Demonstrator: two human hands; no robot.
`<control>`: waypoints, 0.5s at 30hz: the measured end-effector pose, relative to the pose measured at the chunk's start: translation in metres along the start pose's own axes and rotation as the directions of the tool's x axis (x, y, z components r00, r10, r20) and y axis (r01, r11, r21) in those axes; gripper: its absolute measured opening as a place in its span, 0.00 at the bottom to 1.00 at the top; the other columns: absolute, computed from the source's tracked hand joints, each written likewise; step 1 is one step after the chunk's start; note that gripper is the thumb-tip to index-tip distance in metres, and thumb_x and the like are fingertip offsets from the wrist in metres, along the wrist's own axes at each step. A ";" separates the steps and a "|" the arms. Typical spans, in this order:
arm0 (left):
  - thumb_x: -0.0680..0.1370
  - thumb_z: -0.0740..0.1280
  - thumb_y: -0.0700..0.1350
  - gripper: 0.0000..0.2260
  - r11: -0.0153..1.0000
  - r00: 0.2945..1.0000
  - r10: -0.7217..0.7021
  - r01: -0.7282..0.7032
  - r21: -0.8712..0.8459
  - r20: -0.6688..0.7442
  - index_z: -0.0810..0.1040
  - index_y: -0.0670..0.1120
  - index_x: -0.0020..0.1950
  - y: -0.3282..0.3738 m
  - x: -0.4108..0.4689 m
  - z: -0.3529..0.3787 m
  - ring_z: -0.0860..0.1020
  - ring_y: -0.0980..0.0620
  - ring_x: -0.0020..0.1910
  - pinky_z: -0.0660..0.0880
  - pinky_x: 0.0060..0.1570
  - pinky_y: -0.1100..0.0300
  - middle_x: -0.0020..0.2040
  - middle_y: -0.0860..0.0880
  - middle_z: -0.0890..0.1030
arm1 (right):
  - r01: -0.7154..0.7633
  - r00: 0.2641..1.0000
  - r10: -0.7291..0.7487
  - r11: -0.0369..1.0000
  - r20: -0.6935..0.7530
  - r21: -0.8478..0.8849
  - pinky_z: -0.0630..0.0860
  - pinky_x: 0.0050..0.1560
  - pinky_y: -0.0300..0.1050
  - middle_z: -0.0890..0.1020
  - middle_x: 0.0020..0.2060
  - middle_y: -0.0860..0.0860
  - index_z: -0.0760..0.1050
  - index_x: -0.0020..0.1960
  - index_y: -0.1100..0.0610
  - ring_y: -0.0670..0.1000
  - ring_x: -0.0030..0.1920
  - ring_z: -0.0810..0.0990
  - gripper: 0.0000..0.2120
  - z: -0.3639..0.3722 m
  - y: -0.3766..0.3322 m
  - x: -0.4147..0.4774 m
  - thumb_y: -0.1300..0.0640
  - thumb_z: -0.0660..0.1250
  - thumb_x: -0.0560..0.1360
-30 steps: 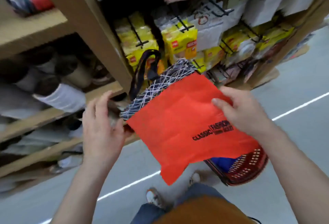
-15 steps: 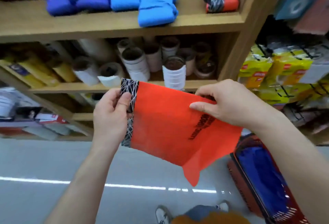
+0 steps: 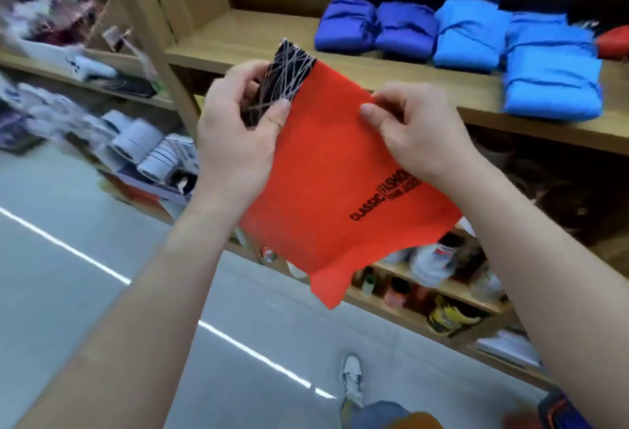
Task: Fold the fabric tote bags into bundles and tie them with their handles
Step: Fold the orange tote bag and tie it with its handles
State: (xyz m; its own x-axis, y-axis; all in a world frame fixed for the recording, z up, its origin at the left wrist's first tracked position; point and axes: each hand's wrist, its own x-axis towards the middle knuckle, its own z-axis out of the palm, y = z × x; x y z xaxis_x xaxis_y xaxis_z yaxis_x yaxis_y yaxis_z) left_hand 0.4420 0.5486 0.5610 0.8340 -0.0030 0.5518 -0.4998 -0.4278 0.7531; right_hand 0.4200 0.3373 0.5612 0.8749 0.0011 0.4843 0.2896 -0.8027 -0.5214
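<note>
Left hand [image 3: 238, 142]: pinches the red tote bag [image 3: 333, 190] at its patterned band [image 3: 289, 71].
Right hand [image 3: 418, 135]: pinches the top edge.
Advice: keep edges aligned while folding.

Red tote bag [image 3: 326, 169] of matt non-woven cloth with printed black lettering, black band [image 3: 286, 78] with pale line pattern, blue bundles [image 3: 476, 40] of soft matt fabric, shelf [image 3: 238, 37] of smooth light wood, floor [image 3: 68, 292] smooth, slightly glossy

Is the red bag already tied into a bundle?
No, the red bag hangs loose and flat, gripped by the left hand and right hand.
</note>
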 end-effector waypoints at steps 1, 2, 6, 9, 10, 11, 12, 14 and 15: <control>0.75 0.71 0.45 0.20 0.997 0.998 0.057 -0.055 0.059 -0.032 0.73 0.52 0.66 -0.004 0.009 -0.003 0.74 0.55 0.58 0.77 0.56 0.60 0.61 0.49 0.74 | -0.002 0.998 0.004 1.000 -0.070 0.030 0.68 0.40 0.47 0.74 0.32 0.43 0.77 0.43 0.53 0.50 0.38 0.74 0.11 0.004 0.004 0.015 0.47 0.62 0.77; 0.74 0.73 0.45 0.24 0.987 0.992 0.117 -0.111 0.115 -0.046 0.71 0.52 0.69 -0.007 0.017 -0.006 0.71 0.55 0.63 0.75 0.59 0.59 0.65 0.50 0.70 | -0.002 0.989 0.012 0.998 -0.146 0.068 0.66 0.39 0.45 0.72 0.31 0.43 0.76 0.41 0.55 0.47 0.36 0.72 0.11 0.007 0.010 0.031 0.49 0.63 0.77; 0.72 0.73 0.54 0.24 0.928 0.963 0.244 -0.267 0.261 0.115 0.76 0.52 0.67 -0.036 0.047 -0.007 0.67 0.51 0.70 0.67 0.69 0.51 0.69 0.50 0.69 | 0.039 0.903 0.070 0.969 -0.423 0.243 0.65 0.38 0.40 0.75 0.33 0.47 0.77 0.42 0.60 0.42 0.35 0.69 0.12 0.014 0.029 0.100 0.52 0.63 0.78; 0.69 0.68 0.64 0.31 0.867 0.918 0.227 -0.343 0.363 0.325 0.76 0.50 0.68 -0.062 0.069 -0.004 0.65 0.47 0.71 0.54 0.72 0.66 0.72 0.45 0.69 | 0.035 0.822 0.162 0.943 -0.546 0.331 0.63 0.36 0.41 0.70 0.30 0.44 0.75 0.39 0.55 0.40 0.32 0.66 0.11 0.025 0.042 0.156 0.51 0.62 0.77; 0.67 0.67 0.66 0.35 0.847 0.900 0.193 -0.354 0.397 0.391 0.74 0.50 0.69 -0.070 0.079 -0.005 0.64 0.45 0.72 0.51 0.72 0.67 0.73 0.44 0.67 | 0.028 0.806 0.195 0.931 -0.559 0.364 0.62 0.35 0.42 0.68 0.29 0.43 0.72 0.38 0.53 0.40 0.31 0.64 0.11 0.031 0.045 0.173 0.51 0.62 0.77; 0.66 0.67 0.68 0.38 0.830 0.886 0.150 -0.354 0.431 0.439 0.72 0.50 0.72 -0.080 0.089 -0.006 0.62 0.44 0.73 0.50 0.73 0.64 0.75 0.44 0.65 | 0.026 0.794 0.224 0.917 -0.566 0.399 0.62 0.35 0.44 0.66 0.28 0.43 0.69 0.36 0.50 0.41 0.32 0.63 0.11 0.037 0.047 0.189 0.51 0.62 0.77; 0.65 0.68 0.68 0.40 0.811 0.878 0.106 -0.348 0.470 0.467 0.70 0.51 0.73 -0.090 0.101 -0.007 0.62 0.43 0.73 0.52 0.74 0.58 0.76 0.44 0.64 | 0.023 0.782 0.251 0.903 -0.570 0.429 0.61 0.35 0.46 0.64 0.28 0.43 0.66 0.34 0.48 0.41 0.32 0.61 0.13 0.045 0.049 0.203 0.51 0.62 0.77; 0.65 0.71 0.63 0.40 0.750 0.880 0.051 -0.346 0.564 0.472 0.66 0.51 0.75 -0.112 0.123 -0.008 0.62 0.40 0.73 0.58 0.73 0.43 0.76 0.43 0.63 | 0.016 0.770 0.295 0.878 -0.566 0.479 0.59 0.35 0.44 0.62 0.28 0.42 0.62 0.33 0.47 0.41 0.32 0.60 0.15 0.060 0.053 0.226 0.53 0.62 0.77; 0.67 0.73 0.59 0.38 0.718 0.884 0.034 -0.346 0.604 0.466 0.66 0.52 0.75 -0.122 0.135 -0.009 0.63 0.39 0.73 0.61 0.71 0.39 0.76 0.42 0.64 | 0.009 0.765 0.317 0.865 -0.560 0.502 0.59 0.35 0.43 0.62 0.28 0.42 0.61 0.33 0.48 0.41 0.31 0.60 0.16 0.068 0.056 0.235 0.53 0.62 0.77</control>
State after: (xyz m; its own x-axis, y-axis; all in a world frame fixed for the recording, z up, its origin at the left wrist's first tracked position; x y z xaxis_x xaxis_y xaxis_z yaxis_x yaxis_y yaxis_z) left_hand 0.6134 0.6083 0.5463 0.8294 -0.4384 0.3461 -0.5061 -0.8521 0.1334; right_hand 0.6682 0.3333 0.5979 0.5442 -0.5879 0.5985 0.4529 -0.3947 -0.7994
